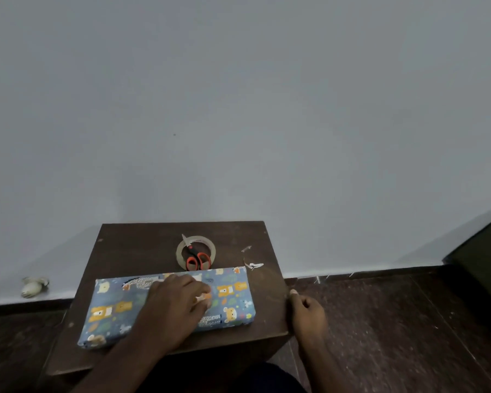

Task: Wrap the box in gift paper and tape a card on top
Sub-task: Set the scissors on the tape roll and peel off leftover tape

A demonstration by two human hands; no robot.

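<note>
Your left hand point(179, 300) lies on top of the wrapped box point(167, 304) with no grip at all — palm down, fingers spread loosely over the paper, pressing on it rather than curling round it. Under the fingertips there is a pale patch that could be a card or tape, but it is too blurred to tell which. Your right hand point(305, 309) is off the box, at the right edge of the desk point(125, 251); its fingers are loosely curled, the thumb points up beside the desk's edge, and whether it pinches anything cannot be made out.

The box sits on the near half of the desk, fully covered in blue gift paper printed with bears and other small animals. It lies flat and a little skewed, its left end nearer you and reaching the desk's front edge, its right end farther back.

Just behind the box, in the middle of the desk, a roll of clear tape point(196, 252) lies flat, and a pair of scissors point(194, 256) with orange-red handles rests across it — blades pointing away toward the wall, handles toward the box. To the right of the roll, small scraps point(253, 265) of paper or tape lie on the desk near the box's far right corner.

On the floor by the wall at the left sits a small pale object point(34, 286), too indistinct to name.
</note>
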